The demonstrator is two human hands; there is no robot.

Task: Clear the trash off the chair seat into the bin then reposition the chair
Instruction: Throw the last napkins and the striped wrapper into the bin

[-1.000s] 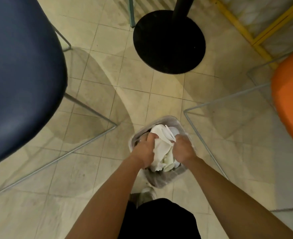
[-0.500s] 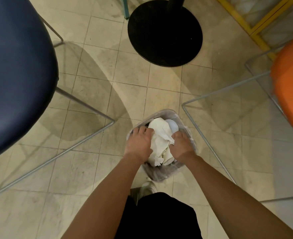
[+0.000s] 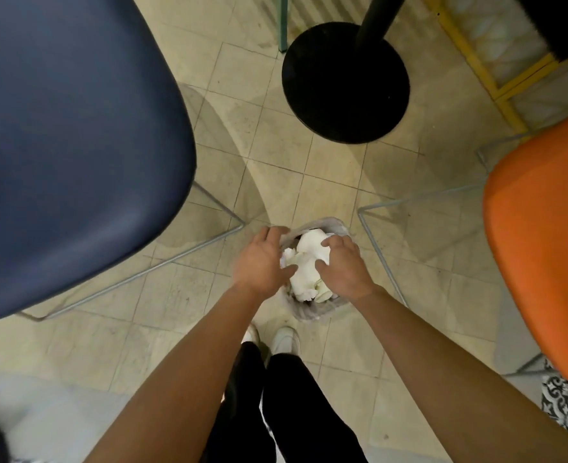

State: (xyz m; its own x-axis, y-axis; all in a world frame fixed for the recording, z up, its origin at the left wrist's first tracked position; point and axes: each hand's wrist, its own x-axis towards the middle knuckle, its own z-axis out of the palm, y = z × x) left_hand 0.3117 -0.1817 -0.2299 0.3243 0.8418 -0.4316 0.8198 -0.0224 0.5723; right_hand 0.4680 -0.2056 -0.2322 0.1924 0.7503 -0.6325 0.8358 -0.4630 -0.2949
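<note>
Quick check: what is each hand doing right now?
Left hand: open, fingers spread, holding nothing.
Right hand: open, palm down on the white paper trash in the bin.

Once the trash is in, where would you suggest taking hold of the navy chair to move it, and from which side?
I would take the navy chair by the rounded front corner of its seat, the part nearest the left hand, coming from the bin side. That edge overhangs the thin wire frame, so fingers can probably curl under it for a firm grip.
</note>
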